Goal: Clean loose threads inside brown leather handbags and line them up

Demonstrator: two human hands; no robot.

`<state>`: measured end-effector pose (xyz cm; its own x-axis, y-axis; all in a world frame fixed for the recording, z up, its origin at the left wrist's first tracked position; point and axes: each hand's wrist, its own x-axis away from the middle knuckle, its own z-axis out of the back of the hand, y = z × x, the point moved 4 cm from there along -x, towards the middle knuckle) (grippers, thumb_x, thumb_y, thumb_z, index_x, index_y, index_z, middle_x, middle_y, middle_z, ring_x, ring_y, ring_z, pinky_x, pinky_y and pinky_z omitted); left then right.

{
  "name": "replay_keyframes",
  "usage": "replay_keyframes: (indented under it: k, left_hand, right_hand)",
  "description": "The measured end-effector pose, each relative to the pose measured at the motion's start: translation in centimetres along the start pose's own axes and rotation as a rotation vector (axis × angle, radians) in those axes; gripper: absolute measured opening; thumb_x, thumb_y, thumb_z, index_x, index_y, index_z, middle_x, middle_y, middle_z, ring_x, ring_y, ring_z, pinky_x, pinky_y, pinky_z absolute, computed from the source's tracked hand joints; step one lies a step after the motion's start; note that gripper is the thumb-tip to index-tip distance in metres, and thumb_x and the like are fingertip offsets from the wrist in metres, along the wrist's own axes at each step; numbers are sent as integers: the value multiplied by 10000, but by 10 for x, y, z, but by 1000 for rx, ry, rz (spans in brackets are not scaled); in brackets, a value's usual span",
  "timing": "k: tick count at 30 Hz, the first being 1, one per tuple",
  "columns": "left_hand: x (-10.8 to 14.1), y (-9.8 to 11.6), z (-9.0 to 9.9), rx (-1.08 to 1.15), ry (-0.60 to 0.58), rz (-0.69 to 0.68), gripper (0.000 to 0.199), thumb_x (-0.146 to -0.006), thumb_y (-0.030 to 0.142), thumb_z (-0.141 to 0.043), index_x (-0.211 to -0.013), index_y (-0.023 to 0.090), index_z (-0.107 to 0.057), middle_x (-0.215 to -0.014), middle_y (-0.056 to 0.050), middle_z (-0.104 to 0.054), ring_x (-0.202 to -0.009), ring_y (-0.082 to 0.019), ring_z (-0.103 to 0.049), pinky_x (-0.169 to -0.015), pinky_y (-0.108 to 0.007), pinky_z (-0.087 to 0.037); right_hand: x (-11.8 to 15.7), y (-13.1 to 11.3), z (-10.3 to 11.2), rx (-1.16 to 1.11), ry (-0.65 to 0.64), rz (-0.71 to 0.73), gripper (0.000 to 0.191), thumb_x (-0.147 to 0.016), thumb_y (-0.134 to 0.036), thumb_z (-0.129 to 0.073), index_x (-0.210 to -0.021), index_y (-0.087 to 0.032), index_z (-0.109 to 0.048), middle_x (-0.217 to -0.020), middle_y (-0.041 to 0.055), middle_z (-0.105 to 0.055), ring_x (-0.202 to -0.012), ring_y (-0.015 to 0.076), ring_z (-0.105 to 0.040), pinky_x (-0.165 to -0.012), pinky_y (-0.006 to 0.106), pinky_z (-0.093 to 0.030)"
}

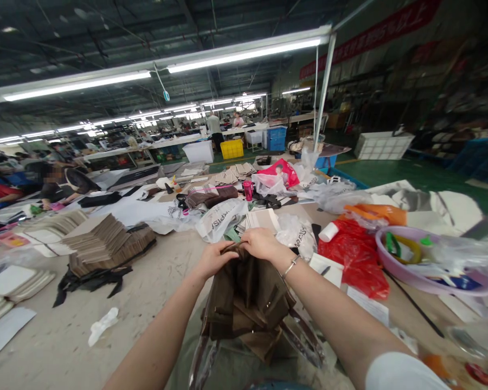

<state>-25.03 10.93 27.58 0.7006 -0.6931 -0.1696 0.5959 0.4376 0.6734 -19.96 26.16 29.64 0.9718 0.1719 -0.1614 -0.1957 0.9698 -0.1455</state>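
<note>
A brown fabric bag [248, 309] with plastic-wrapped handles [303, 338] is at the table's near edge, directly in front of me. My left hand [217, 257] pinches its far top edge from the left. Close beside it, my right hand [262, 244] grips the same edge from the right, fingers bent over the fabric. A bracelet [290, 266] circles my right wrist. The bag's folds hang below both hands, and its inside is partly in shadow.
Stacked brown panels [101, 238] and a crumpled white scrap [103, 326] lie left. Clear printed plastic bags [220, 219] are beyond the hands. To the right are a red plastic bag [353, 257] and a purple basin [435, 286]. A co-worker [65, 181] bends over the table at far left.
</note>
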Motion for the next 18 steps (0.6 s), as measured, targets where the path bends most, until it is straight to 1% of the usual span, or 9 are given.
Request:
replay_keyframes:
  k: [2,5,8,10,11,13,15,16,18]
  left_hand:
    - [2,-5,2,6,-24,47,340,-743,383,-622,-1017,188,-671,-958,-12,-704,-870,-191,-619,-774,-265,-464]
    - [3,-13,5,-89,-3,136,277,-804,367,-522,-885,177,-707,-832,-19,-711,-781,-185,-619,-690,-258,-448]
    - [2,-14,7,-184,7,144,253,-802,321,-504,-822,179,-712,-765,-13,-699,-735,-172,-608,-666,-249,-422]
    - [3,-14,10,-201,-27,145,255,-797,332,-507,-792,176,-709,-716,-6,-686,-706,-169,-601,-642,-243,-414]
    - [5,-13,11,-180,-68,149,263,-794,353,-512,-794,177,-706,-705,-1,-682,-702,-171,-601,-627,-239,-414]
    - [9,-10,12,-98,-188,145,276,-775,399,-544,-873,193,-699,-755,12,-694,-738,-179,-612,-620,-228,-428]
    - [11,-3,13,-41,-270,122,363,-733,429,-604,-1028,225,-660,-902,22,-705,-834,-191,-623,-671,-223,-453]
    - [10,0,14,-53,-259,115,444,-712,439,-630,-1106,236,-625,-987,15,-696,-891,-200,-621,-714,-227,-459]
    - [4,6,16,-156,-152,107,558,-702,459,-646,-1202,226,-565,-1110,-26,-661,-985,-221,-604,-798,-247,-451]
  right_hand:
    - [1,2,1,-3,0,-7,288,-884,-351,-429,-933,-242,-691,-962,50,-676,-899,204,-599,-741,270,-415]
    - [2,1,3,-2,10,-2,280,-878,-355,-441,-928,-241,-691,-970,51,-676,-911,209,-597,-747,273,-418]
    - [1,-1,2,1,8,9,276,-871,-345,-441,-928,-244,-692,-961,52,-679,-900,210,-601,-730,273,-422]
    - [0,-3,1,4,10,20,277,-866,-344,-442,-918,-244,-695,-945,54,-681,-887,212,-605,-712,271,-425]
    - [-1,-3,1,6,11,24,276,-861,-344,-446,-912,-243,-697,-938,55,-683,-883,214,-607,-707,270,-426]
    - [-1,-2,1,9,12,28,275,-855,-340,-451,-909,-238,-701,-933,59,-686,-884,218,-608,-709,272,-430]
    - [-1,-1,2,18,12,19,276,-850,-327,-455,-917,-229,-704,-937,69,-686,-891,224,-608,-717,276,-434]
    - [-1,0,2,24,12,12,276,-849,-321,-456,-923,-223,-704,-942,76,-686,-896,226,-608,-722,278,-436]
    - [-1,0,2,30,4,7,272,-845,-307,-464,-936,-216,-703,-952,86,-685,-901,229,-610,-732,279,-437]
